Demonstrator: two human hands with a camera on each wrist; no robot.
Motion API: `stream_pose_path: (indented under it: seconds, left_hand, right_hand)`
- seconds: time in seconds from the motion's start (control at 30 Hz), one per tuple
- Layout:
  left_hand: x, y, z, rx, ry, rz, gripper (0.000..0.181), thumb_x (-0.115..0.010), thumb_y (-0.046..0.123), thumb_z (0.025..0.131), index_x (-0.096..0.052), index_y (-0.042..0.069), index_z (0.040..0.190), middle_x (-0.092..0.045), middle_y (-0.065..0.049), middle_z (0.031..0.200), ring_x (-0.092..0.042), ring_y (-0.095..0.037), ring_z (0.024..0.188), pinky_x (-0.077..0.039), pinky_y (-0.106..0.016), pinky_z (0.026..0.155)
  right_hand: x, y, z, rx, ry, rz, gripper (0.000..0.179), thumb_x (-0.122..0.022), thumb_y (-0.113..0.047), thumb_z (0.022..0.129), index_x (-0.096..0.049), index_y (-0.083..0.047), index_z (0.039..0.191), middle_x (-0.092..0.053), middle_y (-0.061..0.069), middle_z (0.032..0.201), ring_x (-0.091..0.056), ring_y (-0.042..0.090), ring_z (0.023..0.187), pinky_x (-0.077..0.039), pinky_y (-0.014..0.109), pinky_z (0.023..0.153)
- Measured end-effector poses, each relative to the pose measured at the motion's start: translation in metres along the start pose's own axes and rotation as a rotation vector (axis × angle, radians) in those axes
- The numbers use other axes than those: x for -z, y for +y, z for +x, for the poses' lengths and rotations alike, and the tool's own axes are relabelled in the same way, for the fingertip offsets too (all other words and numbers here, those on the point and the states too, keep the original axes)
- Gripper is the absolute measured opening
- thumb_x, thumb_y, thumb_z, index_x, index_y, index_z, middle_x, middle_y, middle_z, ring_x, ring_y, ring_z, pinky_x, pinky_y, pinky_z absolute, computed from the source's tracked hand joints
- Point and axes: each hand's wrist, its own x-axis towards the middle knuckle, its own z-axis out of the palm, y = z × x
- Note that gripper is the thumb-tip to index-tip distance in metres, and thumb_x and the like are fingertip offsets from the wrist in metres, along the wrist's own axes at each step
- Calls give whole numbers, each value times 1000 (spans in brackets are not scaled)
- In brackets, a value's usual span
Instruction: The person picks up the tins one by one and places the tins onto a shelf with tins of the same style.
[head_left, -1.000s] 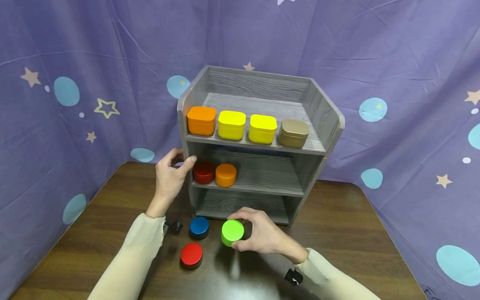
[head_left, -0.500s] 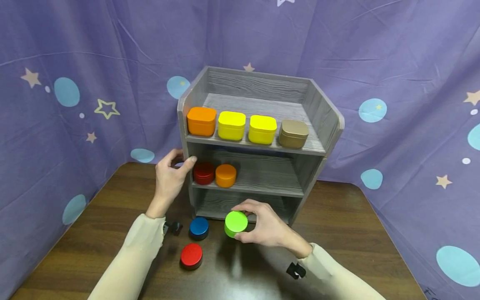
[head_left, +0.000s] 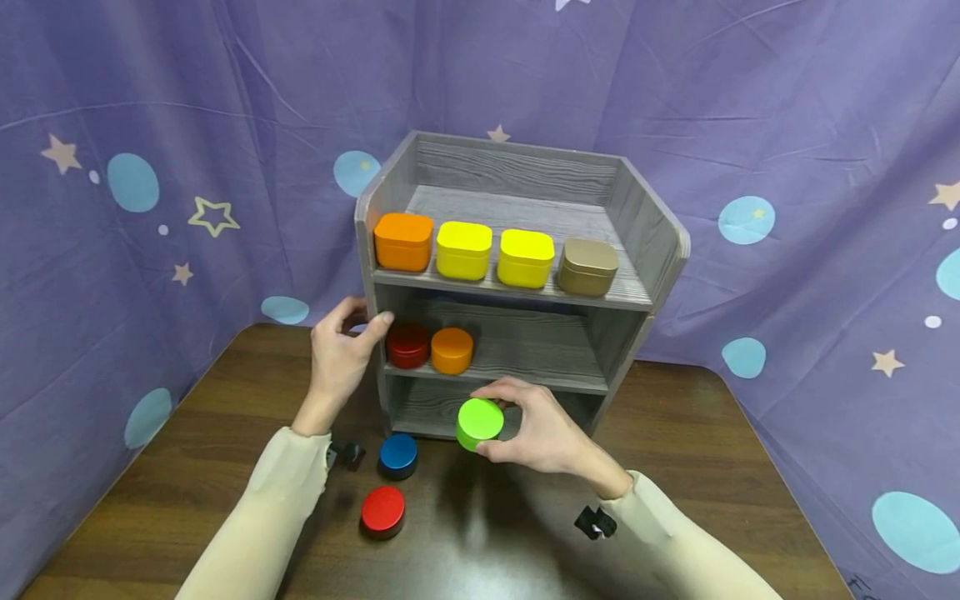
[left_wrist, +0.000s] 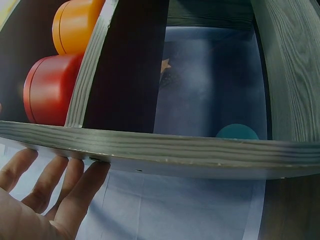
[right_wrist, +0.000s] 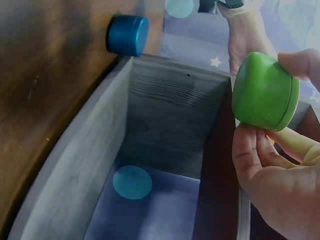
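In the head view my right hand (head_left: 543,429) pinches a round bright-green tin (head_left: 480,423) between thumb and fingers. The tin is held in the air before the bottom compartment of a grey wooden shelf (head_left: 521,385). My left hand (head_left: 341,354) grips the shelf's left side panel (left_wrist: 200,155), thumb at the front edge and fingers against the outer face. On the middle board a dark red round tin (head_left: 408,347) and an orange round tin (head_left: 452,351) stand side by side. The right wrist view shows the green tin (right_wrist: 265,92) close up, apart from the bottom compartment's walls.
A blue round tin (head_left: 398,457) and a red round tin (head_left: 383,512) stand on the brown wooden table (head_left: 712,467). Along the top board sit an orange box (head_left: 403,242), two yellow boxes (head_left: 464,251) and a gold-brown box (head_left: 587,267). A purple curtain (head_left: 787,125) hangs behind.
My right hand has raised the green tin and carried it slightly right, from over the table to the front of the bottom compartment. The left hand has stayed on the panel.
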Motion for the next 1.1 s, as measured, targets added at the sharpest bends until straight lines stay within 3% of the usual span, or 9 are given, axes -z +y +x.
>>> stream_pose_path:
  seconds: [0.6,1.1]
  left_hand:
    - [0,0,0,6,0,-6,27,-80,19,94,-76,-3,108,-74,-19,100,-66,5,90,-53,-8,77]
    - [0,-1,0,-9,3,-2,27,-81,17,93,-76,-4,108,-74,-25,102,-65,7,90,-52,-7,78]
  right_hand:
    - [20,-3,10,-9,30,8,56,-90,-21,79,-75,-10,132,-76,3,120,-65,13,101,-59,38,91]
    - [31,-3,21,-43,54,5,55,-88,-18,81,-75,-8,133,-77,8,125,-68,17,102,-59,30,92]
